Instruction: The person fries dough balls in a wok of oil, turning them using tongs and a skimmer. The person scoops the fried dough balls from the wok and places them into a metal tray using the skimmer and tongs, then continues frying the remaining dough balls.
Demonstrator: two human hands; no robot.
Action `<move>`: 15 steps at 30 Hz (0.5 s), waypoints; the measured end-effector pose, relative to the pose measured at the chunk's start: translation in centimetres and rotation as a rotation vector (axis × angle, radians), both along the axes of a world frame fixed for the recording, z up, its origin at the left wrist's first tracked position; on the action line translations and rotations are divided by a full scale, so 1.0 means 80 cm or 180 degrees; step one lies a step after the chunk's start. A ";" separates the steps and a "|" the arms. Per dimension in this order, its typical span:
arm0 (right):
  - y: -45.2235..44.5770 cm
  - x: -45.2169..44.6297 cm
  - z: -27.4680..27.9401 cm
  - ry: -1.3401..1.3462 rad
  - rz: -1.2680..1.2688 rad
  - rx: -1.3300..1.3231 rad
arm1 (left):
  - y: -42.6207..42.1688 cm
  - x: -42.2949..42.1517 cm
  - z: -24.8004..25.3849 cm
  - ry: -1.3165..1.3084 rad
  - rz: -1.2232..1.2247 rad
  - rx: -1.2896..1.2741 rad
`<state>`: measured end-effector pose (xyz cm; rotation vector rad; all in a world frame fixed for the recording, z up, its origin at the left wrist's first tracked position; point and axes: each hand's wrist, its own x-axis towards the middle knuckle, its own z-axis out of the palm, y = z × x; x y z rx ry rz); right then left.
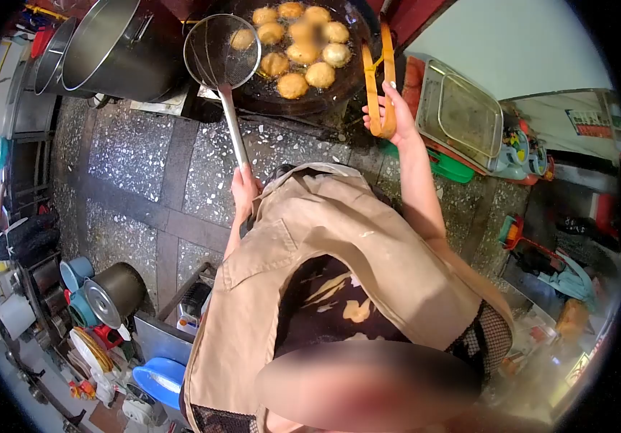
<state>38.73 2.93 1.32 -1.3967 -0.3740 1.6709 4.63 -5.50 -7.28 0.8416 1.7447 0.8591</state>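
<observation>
My left hand (244,189) is closed round the metal handle of a wire-mesh skimmer (233,130). The skimmer's round mesh head hangs over the left edge of a wide dark frying pan (267,101). Several golden-brown round fried cakes (320,75) lie in the oil, one of them partly behind the mesh. To the right of the pan, my right hand (399,119) grips flat wooden tongs (370,90) near their bent end. The tongs' arms are apart, point toward the pan's right edge and have nothing between them; a yellow tie crosses them.
Large metal pots (148,68) stand left of the pan. On the right, a metal tray (462,119) with a rack sits near a green tray (449,166). A lidded pot (119,292) and a blue basin (159,379) are at lower left, beside the speckled floor (209,180).
</observation>
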 end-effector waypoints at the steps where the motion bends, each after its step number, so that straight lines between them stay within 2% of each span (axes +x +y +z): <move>1: -0.001 0.000 0.000 0.0030 -0.0010 0.0025 | 0.000 0.000 -0.003 0.0055 -0.0032 -0.0035; 3: -0.002 0.000 -0.001 0.0043 -0.0044 0.0035 | 0.001 0.002 -0.014 0.0111 -0.0079 -0.0077; 8: -0.001 -0.001 -0.001 0.0038 -0.0023 0.0180 | 0.002 0.003 -0.030 -0.0858 0.0270 -0.0046; 15: 0.001 -0.002 0.004 -0.0270 -0.0006 0.0144 | 0.006 -0.003 -0.038 -0.1082 0.0350 -0.0293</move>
